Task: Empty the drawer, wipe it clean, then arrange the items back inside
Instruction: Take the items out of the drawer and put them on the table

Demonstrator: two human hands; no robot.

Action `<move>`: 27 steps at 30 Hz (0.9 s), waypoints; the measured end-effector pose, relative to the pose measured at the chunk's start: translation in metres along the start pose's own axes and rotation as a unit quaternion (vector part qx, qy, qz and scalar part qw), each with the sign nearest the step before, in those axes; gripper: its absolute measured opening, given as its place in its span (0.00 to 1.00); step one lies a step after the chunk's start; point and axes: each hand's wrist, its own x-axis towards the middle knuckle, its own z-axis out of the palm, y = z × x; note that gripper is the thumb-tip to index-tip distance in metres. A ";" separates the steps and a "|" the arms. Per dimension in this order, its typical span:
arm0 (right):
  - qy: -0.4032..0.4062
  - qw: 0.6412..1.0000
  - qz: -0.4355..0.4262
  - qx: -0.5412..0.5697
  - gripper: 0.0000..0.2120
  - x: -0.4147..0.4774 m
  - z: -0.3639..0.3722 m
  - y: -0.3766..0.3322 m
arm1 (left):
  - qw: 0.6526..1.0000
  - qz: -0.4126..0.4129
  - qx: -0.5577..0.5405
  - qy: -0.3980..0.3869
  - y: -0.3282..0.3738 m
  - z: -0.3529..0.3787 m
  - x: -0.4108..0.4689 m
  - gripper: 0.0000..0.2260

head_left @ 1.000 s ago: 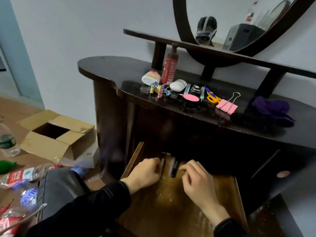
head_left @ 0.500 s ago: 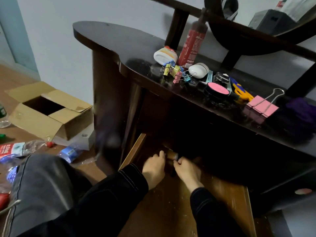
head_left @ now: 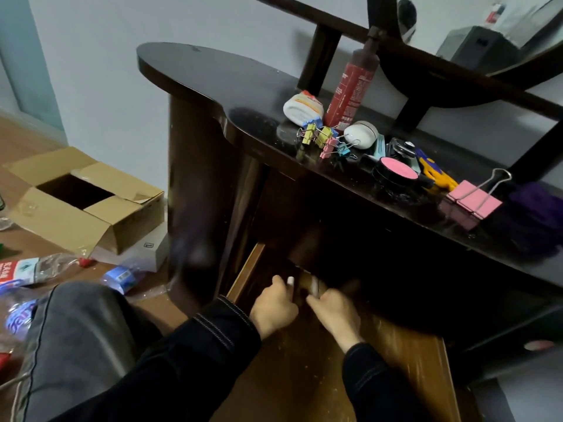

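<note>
The wooden drawer (head_left: 402,360) is pulled open below the dark dresser top (head_left: 213,74). Both hands reach to its shadowed back. My left hand (head_left: 274,304) curls round a dark pen-like item with a white tip (head_left: 291,280). Touching it on the right, my right hand (head_left: 332,310) curls round a brown cylinder (head_left: 312,286). On the dresser top lie a red bottle (head_left: 350,83), a white bottle (head_left: 303,106), small binder clips (head_left: 323,138), a white oval case (head_left: 361,134), a pink-lidded tin (head_left: 397,172), scissors (head_left: 435,170), a big pink clip (head_left: 473,199) and a purple cloth (head_left: 536,214).
On the floor to the left stand an open cardboard box (head_left: 82,202) and a small white box (head_left: 146,254). Crushed plastic bottles (head_left: 39,269) lie beside them. My knee (head_left: 76,345) is at the lower left. A round mirror (head_left: 487,41) hangs above the dresser.
Both hands have pushed further back into the drawer and drawn together around the pen-like items. The view has dipped and moved closer to the dresser.
</note>
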 end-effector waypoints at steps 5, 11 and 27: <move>-0.045 0.991 -0.049 0.119 0.15 -0.070 -0.029 0.043 | 0.996 0.008 -0.012 -0.083 0.004 -0.025 -0.041 0.20; 0.008 0.978 -0.149 0.146 0.11 -0.155 -0.104 0.068 | 0.987 0.137 -0.005 -0.086 0.023 -0.067 -0.121 0.10; 0.314 0.872 -0.159 0.340 0.12 -0.130 -0.308 0.079 | 0.876 0.428 -0.217 0.039 0.254 -0.093 -0.152 0.16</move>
